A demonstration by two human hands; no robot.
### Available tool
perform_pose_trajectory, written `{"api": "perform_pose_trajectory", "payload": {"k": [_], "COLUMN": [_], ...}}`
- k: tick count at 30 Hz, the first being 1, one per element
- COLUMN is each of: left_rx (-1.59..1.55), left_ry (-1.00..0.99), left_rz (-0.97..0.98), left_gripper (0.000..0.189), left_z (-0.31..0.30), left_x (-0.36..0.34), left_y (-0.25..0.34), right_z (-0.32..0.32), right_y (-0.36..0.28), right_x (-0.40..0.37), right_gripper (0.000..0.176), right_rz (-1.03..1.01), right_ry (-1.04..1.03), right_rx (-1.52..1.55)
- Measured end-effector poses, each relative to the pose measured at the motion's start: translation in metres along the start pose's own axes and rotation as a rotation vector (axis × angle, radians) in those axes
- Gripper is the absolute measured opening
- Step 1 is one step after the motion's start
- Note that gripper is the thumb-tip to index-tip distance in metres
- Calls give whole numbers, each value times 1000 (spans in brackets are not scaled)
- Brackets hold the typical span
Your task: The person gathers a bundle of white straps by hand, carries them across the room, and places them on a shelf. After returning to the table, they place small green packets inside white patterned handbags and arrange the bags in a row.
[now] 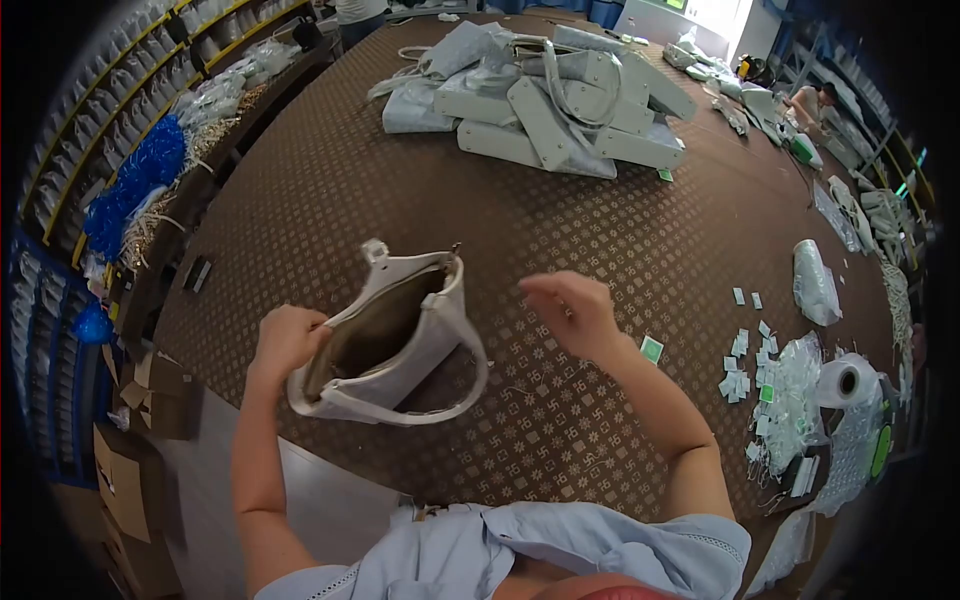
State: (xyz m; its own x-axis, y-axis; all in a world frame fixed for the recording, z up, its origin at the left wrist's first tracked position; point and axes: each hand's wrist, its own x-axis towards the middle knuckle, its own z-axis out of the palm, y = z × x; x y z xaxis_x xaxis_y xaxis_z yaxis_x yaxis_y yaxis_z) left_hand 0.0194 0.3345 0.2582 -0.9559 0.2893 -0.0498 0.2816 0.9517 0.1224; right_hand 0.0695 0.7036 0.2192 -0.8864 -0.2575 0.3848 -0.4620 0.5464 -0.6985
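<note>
A pale handbag [395, 366] stands on the brown patterned table, its top open and a dark lining showing. My left hand [287, 343] is closed on the bag's left rim, with the fingertips partly hidden at the edge. One bag handle [484, 372] droops down the near right side. My right hand [573, 315] hovers over the table to the right of the bag, apart from it. Its fingers stretch leftward with a gap below them, and nothing shows between them. A small green-and-white tag [651, 349] lies beside my right forearm.
Several pale bags [560, 110] are heaped at the far side of the table. To the right lie white tags [735, 375], a plastic roll [848, 380] and a wrapped bundle [815, 285]. Cardboard boxes [130, 480] stand at lower left. Another person [808, 105] is at far right.
</note>
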Motion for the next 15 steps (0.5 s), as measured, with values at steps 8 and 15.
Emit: {"api": "perform_pose_trajectory", "payload": {"k": [8,15], "left_rx": [-101,-189], "left_ry": [68,78], "left_rz": [-322,-430], "left_gripper": [17,18], "left_z": [1,8], "left_x": [23,32], "left_y": [-75,-81], "right_z": [-28,-2], "right_y": [226,339], "right_x": [127,216], "right_gripper": [76,59], "right_rz": [452,603], "right_ry": [196,525], "right_rx": [-507,-583]}}
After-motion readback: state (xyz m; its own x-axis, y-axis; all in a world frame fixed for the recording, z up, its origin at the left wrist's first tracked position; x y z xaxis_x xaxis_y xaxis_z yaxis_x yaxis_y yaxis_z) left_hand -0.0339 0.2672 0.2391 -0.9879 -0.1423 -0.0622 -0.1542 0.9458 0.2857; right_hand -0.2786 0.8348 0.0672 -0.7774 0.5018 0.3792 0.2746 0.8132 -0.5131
